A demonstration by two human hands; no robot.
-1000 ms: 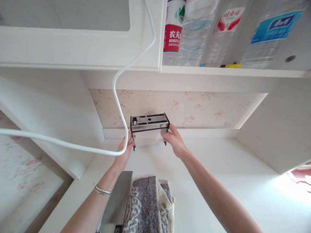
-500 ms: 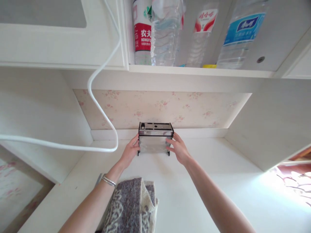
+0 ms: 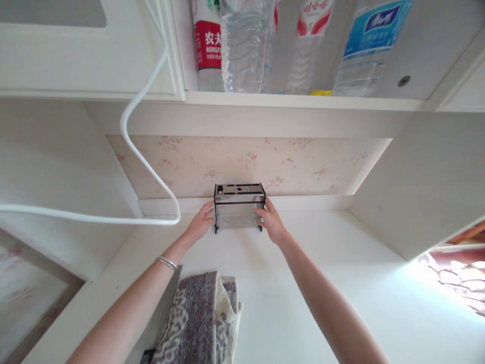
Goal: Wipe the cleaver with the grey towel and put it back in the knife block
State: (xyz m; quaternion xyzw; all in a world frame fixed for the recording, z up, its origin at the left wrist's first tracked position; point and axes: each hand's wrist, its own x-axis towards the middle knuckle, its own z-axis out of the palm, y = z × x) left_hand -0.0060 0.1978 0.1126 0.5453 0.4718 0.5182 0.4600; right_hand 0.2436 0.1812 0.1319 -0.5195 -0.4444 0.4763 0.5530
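A clear box with black edges and a slotted, silver-looking top (image 3: 239, 212) stands on the white surface, close to the back wall. My left hand (image 3: 200, 223) is at its left side, fingers stretched along the black edge. My right hand (image 3: 273, 222) grips the right side, with some fingers over the front pane and others behind the edge. Between my forearms, nearer to me, lies a folded grey-brown and cream patterned cloth (image 3: 197, 313). A grey flat panel, partly hidden by my left forearm, is beside the cloth.
Overhead, an open shelf (image 3: 303, 101) holds several plastic bottles, one with a blue label (image 3: 373, 30). A white cable (image 3: 146, 156) hangs in front at the left. Side panels (image 3: 413, 187) enclose the niche, and flowered wallpaper (image 3: 246, 162) covers its back.
The box seems slightly farther back, with both hands still at its sides. The whole view has shifted a little, so the shelf and bottles appear higher and more to the left.
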